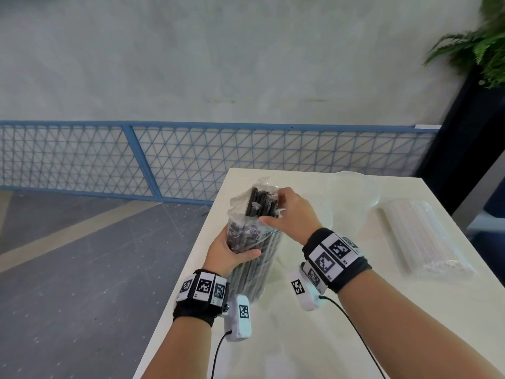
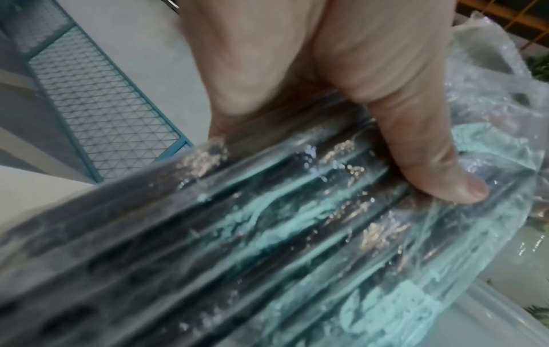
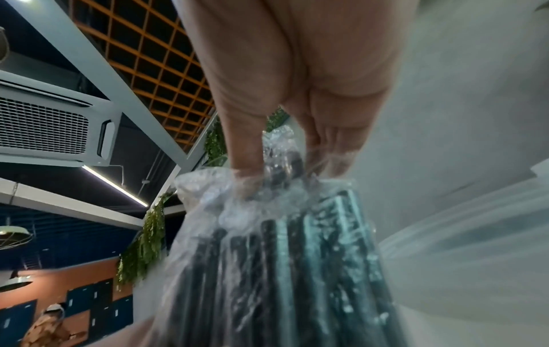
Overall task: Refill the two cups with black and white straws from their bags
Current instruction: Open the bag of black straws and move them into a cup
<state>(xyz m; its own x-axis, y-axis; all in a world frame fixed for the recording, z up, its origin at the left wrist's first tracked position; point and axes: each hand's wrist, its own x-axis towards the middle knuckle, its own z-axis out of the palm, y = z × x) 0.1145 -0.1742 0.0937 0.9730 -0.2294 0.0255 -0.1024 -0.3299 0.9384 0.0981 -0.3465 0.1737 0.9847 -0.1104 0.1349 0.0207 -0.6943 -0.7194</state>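
A grey plaster wall (image 1: 218, 56) with a blue mesh fence (image 1: 191, 157) along its foot fills the background, and in front of it sits the white table (image 1: 273, 337) where all the action is. Off to the far right, a fern (image 1: 481, 42) on a dark stand.

On the table's right side lies the bag of white straws (image 1: 420, 239), flat and sealed as far as can be seen, untouched. Just behind it stands a clear plastic cup (image 1: 352, 192), hard to make out against the white top; the second cup seems to be the clear one the black bag is standing in, though that is not certain.

Centre stage: the bag of black straws (image 1: 251, 258), held upright at the table's left edge. The left hand (image 1: 229, 250) wraps round its middle, thumb pressed across the film. The right hand (image 1: 292, 212) is up at the open mouth, fingers closed round a bundle of black straws (image 1: 259, 201) poking out of the top.

How will it handle? Light, surely, but awkward. The film looks thin, crinkly and slick, so a squeeze round the waist is the sensible hold, and that is what the left hand has. The straws themselves look stiff and smooth; taken as a tight bunch near their tips they should slide free, while a loose pinch risks a few slipping and scattering across the table.
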